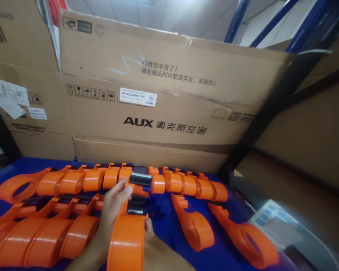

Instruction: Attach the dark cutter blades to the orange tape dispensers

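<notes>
An orange tape dispenser (127, 241) is held up close to the camera, its wide ring at the bottom and a black roller and pale serrated blade at the top. My left hand (114, 201) is closed on its left side, with thumb and fingers at the upper part near the blade. On the other side, my right hand (149, 227) is close against the dispenser. One digit shows beside the ring; its other fingers are hidden behind the dispenser.
Similar dispensers stand in a back row (73, 182) and a front-left group (45, 241) on a blue surface (164, 233). Two more lie at right, a nearer one (200, 229) and another (257, 244). Behind stands a large cardboard box (101, 116); a dark shelf post (260, 101) slants at right.
</notes>
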The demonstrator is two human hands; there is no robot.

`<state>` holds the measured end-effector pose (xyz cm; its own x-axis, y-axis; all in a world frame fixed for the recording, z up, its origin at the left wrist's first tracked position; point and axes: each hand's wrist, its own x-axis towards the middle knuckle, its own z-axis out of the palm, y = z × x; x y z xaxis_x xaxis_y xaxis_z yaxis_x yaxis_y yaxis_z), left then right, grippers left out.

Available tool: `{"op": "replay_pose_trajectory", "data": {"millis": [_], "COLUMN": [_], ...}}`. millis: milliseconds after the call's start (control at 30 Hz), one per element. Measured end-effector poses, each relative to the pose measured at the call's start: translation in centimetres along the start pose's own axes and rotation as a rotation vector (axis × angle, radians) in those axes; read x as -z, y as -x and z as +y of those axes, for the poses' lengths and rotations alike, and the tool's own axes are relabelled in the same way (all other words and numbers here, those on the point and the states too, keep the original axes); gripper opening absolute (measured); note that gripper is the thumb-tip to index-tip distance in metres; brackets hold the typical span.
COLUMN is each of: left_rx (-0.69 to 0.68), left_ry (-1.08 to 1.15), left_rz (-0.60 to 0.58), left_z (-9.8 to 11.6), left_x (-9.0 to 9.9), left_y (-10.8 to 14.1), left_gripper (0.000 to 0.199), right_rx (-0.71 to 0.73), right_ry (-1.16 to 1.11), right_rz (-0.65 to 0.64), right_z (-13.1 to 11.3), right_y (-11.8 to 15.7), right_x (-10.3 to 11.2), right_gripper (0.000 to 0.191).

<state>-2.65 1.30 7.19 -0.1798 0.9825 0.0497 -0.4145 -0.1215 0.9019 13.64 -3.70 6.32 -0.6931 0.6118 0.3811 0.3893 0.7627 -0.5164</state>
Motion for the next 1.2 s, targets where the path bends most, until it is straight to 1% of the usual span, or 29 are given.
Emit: {"op": "replay_pose_trajectory", "data": {"millis": [33,100,167,233,333,367,433,533,633,733,833,933,1067,1200], "left_rx": [0.009,0.028,0.031,0.018,-0.015,-0.023,-0.018,0.035,0.108,0.15,0.139,0.137,0.136,0.093], "left_ry": [0.002,0.023,0.051,0.053,0.002,-0.015,-0.033,-0.018,0.004,-0.007,-0.048,-0.068,-0.053,-0.044], "left_rz": [0.0,-0.006,-0.04,-0.085,-0.116,-0.116,-0.125,-0.15,-0.185,-0.158,-0.153,-0.169,-0.184,-0.221], "left_z": [-0.1,-0.2,-0.4,-0.4,-0.4,-0.5,-0.8,-1.5,-2.2,-2.6,-2.8,-2.7,-2.5,-2.2], "left_x": [0.0,0.1,0.0,-0.4,-1.3,-1.6,-2.0,-2.2,-2.3,-2.4,-2.3,-2.2,-2.2,-2.0], "left_y": [0.0,0.0,0.1,0.5,1.4,1.8,2.4,2.6,2.3,1.9,1.6,1.4,1.3,1.3], "left_gripper": [0.035,0.036,0.039,0.042,0.041,0.04,0.04,0.042,0.047,0.05,0.05,0.045,0.041,0.039], "right_rx": [0.003,-0.004,-0.051,-0.14,-0.257,-0.276,-0.289,-0.287,-0.266,-0.229,-0.22,-0.211,-0.176,-0.127], "right_ry": [0.006,0.024,0.062,0.083,-0.041,-0.095,-0.133,-0.009,0.109,0.153,0.164,0.157,0.141,0.107], "right_rz": [-0.002,-0.002,0.029,0.155,0.425,0.483,0.532,0.558,0.559,0.529,0.534,0.544,0.536,0.522], "right_z": [0.0,0.1,0.4,0.9,1.7,2.0,2.2,2.3,2.5,3.1,3.6,3.8,3.8,3.8], "right_y": [-0.1,-0.1,0.0,0.0,-0.4,-0.5,-0.6,-0.6,-0.5,-0.5,-0.5,-0.5,-0.6,-0.7], "right_x": [0.6,2.1,3.4,4.3,4.6,4.6,4.4,4.4,4.3,4.0,3.5,3.2,3.1,3.2], "right_gripper": [0.033,0.042,0.045,0.04,0.034,0.034,0.041,0.048,0.046,0.05,0.052,0.049,0.046,0.045]}}
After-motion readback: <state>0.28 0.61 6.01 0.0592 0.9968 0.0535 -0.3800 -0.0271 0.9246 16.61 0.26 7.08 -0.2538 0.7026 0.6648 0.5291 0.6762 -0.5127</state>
